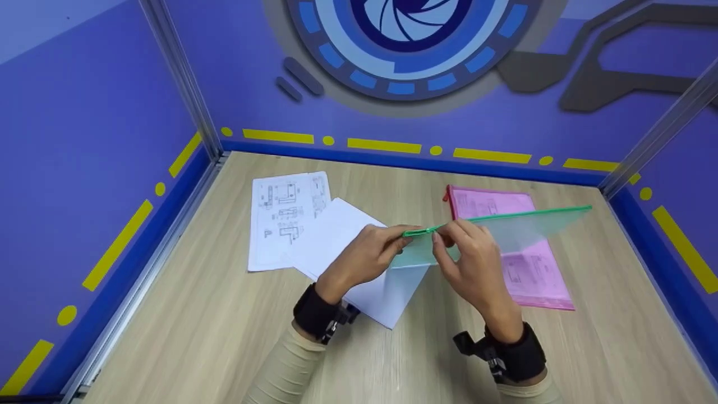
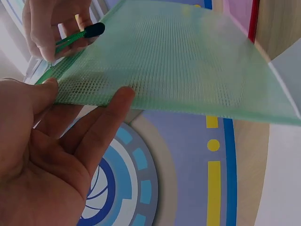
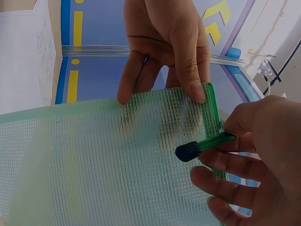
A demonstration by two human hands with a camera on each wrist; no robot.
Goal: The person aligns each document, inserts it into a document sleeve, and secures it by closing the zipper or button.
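A translucent green mesh zip pouch (image 1: 527, 231) is held up on its edge above the table, its green zip along the top. At the zip's left end, my left hand (image 1: 364, 255) pinches the pouch's corner between thumb and fingers. My right hand (image 1: 474, 261) is just right of it on the zip. In the right wrist view its thumb and forefinger pinch the green cord of the zip pull (image 3: 189, 151), whose dark tip hangs over the mesh. The slider itself is mostly hidden by the fingers.
White paper (image 1: 336, 224) lies beneath my left hand and overlaps a sheet printed with technical drawings (image 1: 272, 241). Behind the green pouch, to the right, a pink zip pouch (image 1: 541, 280) containing printed paper lies flat. Blue panel walls (image 1: 392, 123) enclose the wooden table (image 1: 185, 314).
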